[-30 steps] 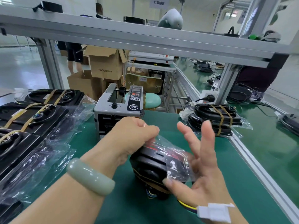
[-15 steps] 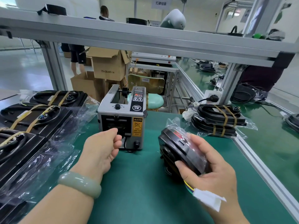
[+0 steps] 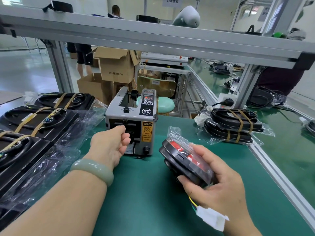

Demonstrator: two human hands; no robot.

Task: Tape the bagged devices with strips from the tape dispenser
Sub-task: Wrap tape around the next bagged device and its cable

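Your left hand (image 3: 110,147) is at the tape dispenser (image 3: 133,120) front outlet, fingers curled; can't tell if it pinches a strip; your right hand (image 3: 216,186) grips the bagged device (image 3: 180,155) just right of the dispenser, no tape visible on it; taped bundles (image 3: 42,116) left of the dispenser and taped stack (image 3: 233,126) further right look done; this one remains.

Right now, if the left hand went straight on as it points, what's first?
The tape dispenser, its front outlet; the left hand has curled fingers right at it, contact unclear.
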